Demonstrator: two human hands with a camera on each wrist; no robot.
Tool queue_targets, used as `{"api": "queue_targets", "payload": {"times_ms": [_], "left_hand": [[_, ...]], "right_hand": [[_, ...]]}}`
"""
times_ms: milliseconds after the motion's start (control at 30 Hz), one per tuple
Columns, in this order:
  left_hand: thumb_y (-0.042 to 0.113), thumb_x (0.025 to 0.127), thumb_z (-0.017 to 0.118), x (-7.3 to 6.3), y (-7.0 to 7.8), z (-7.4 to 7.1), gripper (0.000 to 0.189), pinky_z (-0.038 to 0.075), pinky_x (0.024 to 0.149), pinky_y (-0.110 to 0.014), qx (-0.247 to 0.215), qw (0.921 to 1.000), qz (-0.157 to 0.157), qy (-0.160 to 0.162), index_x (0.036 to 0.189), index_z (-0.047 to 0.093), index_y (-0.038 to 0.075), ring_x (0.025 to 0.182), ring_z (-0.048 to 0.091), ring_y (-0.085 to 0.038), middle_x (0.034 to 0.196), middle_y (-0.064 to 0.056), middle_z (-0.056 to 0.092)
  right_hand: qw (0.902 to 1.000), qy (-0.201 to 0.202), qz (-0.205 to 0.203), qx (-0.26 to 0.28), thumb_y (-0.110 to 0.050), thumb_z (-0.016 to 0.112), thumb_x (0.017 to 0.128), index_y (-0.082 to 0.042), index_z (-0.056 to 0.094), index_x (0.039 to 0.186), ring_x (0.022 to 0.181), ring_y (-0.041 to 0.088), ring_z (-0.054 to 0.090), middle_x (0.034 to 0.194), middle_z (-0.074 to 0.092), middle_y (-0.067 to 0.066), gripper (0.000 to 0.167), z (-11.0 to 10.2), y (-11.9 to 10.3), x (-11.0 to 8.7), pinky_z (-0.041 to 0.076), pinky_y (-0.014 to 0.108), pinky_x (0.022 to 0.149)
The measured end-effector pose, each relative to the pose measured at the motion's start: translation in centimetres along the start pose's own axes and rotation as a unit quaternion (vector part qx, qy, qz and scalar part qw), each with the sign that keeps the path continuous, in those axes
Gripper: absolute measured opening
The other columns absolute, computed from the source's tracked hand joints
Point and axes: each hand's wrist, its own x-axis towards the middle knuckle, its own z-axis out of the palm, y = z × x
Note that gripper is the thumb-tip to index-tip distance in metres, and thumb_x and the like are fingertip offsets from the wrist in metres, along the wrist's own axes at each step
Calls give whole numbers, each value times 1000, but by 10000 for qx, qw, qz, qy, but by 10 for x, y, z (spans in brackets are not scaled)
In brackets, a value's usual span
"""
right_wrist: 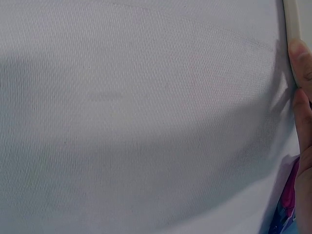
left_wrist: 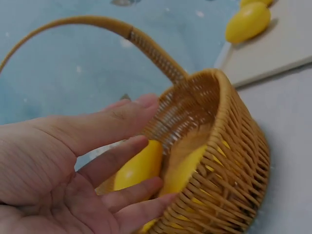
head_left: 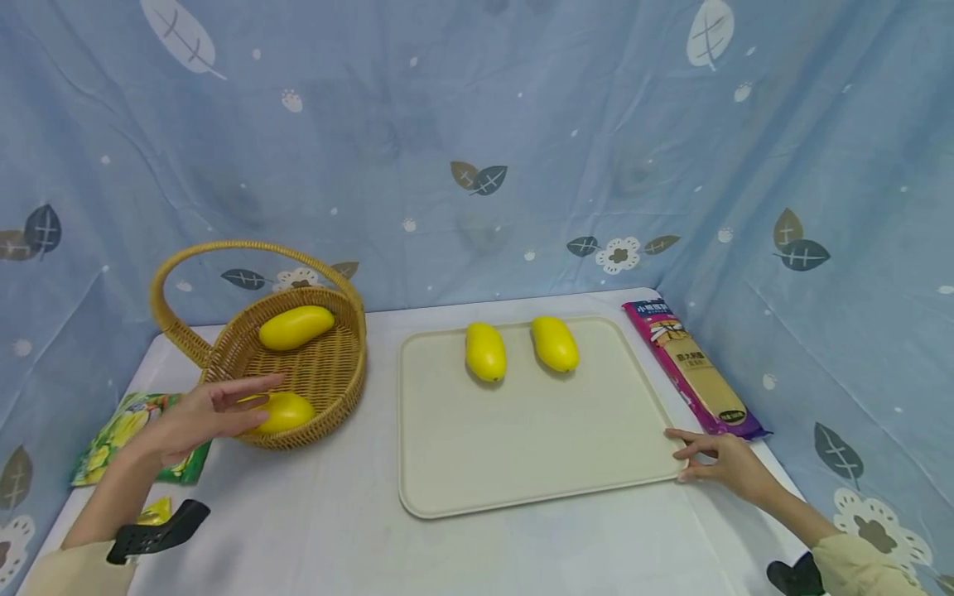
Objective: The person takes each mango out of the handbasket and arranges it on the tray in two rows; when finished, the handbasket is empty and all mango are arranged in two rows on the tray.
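In the lower left of the head view, the left hand [head_left: 199,420] is held over the near rim of a wicker basket [head_left: 349,418], its fingers extended and nothing grasped. A lower mango [head_left: 292,411] in the basket is partly covered by these fingers; whether it is touched cannot be told. An upper mango [head_left: 296,328] is seen deeper in the basket, toward its back.

At the lower right, a beige tray [head_left: 537,439] is touched at its near right corner by the right hand [head_left: 719,465], whose fingers are spread and not clenched. Two more yellow mangoes, a left one [head_left: 486,353] and a right one [head_left: 555,343], are set side by side near the tray's far edge, just above the frame's middle.

At the right, a purple food packet [head_left: 693,368] is laid beside the tray. At the lower left, a green packet [head_left: 112,447] is partly hidden by the left forearm. All is backed by a blue leaf-printed curtain [head_left: 417,108].
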Motion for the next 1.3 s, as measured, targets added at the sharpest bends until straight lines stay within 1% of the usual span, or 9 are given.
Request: {"api": "queue_targets", "payload": {"times_ms": [200, 500, 700, 800, 867, 967, 1100, 1200, 1300], "left_hand": [[17, 94, 62, 10, -6, 4, 54, 49, 87, -18, 372, 9971, -124, 649, 145, 44, 13, 113, 47, 12, 135, 20, 45], [22, 92, 66, 35, -3, 2, 58, 47, 86, -11, 873, 9851, 332, 1443, 144, 44, 8, 117, 45, 7, 137, 8, 47], [19, 92, 66, 36, -8, -9, 55, 45, 88, -10, 1111, 9877, 296, 1056, 143, 46, 8, 125, 45, -5, 136, 13, 49], [19, 90, 68, 37, -11, -12, 51, 43, 90, -10, 1169, 9900, 347, 713, 137, 52, 6, 127, 40, 1, 137, 17, 48], [17, 90, 68, 36, -11, -14, 48, 44, 92, -13, 1157, 9911, 417, 507, 135, 54, 5, 126, 39, 6, 142, 11, 47], [19, 92, 66, 32, -10, -17, 47, 43, 93, -12, 1265, 9900, 426, 453, 136, 54, 7, 122, 40, 10, 145, 5, 46], [20, 96, 60, 21, -7, -22, 46, 44, 89, -13, 1242, 9910, 162, 462, 140, 49, 10, 118, 45, 9, 142, 6, 49], [16, 98, 56, 14, -7, -22, 47, 49, 88, -19, 1025, 9945, -13, 198, 143, 45, 8, 121, 49, 0, 144, -3, 47], [13, 98, 55, 14, -9, -16, 50, 51, 90, -24, 788, 9968, -110, -67, 145, 41, 7, 132, 42, -24, 149, -20, 36]], "right_hand": [[10000, -10, -54, 29, -15, 83, 69, -8, 77, 90, 106, -11, 52, 120, 61, 23, 22, 2, -1, 2, 36, -1, 84], [9998, 21, -58, -205, -16, 83, 69, -10, 77, 89, 105, -15, 48, 118, 63, 23, 22, 1, 0, 0, 35, -3, 84], [9998, 73, -20, -168, -15, 84, 68, -9, 77, 88, 106, -14, 49, 118, 63, 22, 22, 1, -4, 0, 35, -3, 83], [9998, 62, -9, -164, -15, 84, 68, -8, 77, 88, 105, -16, 47, 118, 63, 22, 22, 1, -4, 0, 35, -3, 83], [9998, 70, -5, -173, -14, 84, 68, -8, 77, 88, 105, -16, 46, 117, 63, 22, 22, 1, -4, -1, 35, -3, 83], [9999, 41, -42, -126, -13, 83, 69, -7, 77, 89, 105, -16, 47, 117, 63, 22, 22, 2, -2, 0, 36, -3, 83], [10000, 20, -63, -49, -13, 83, 69, -7, 77, 89, 106, -17, 46, 118, 63, 22, 22, 4, -1, 1, 37, -2, 83], [9999, 8, -59, -122, -14, 83, 69, -8, 77, 89, 106, -18, 44, 118, 63, 22, 22, 3, 0, 1, 36, -2, 83], [9999, 16, -33, -147, -14, 83, 69, -9, 77, 89, 105, -19, 44, 118, 63, 23, 22, 2, 0, 1, 36, -3, 82]]}}
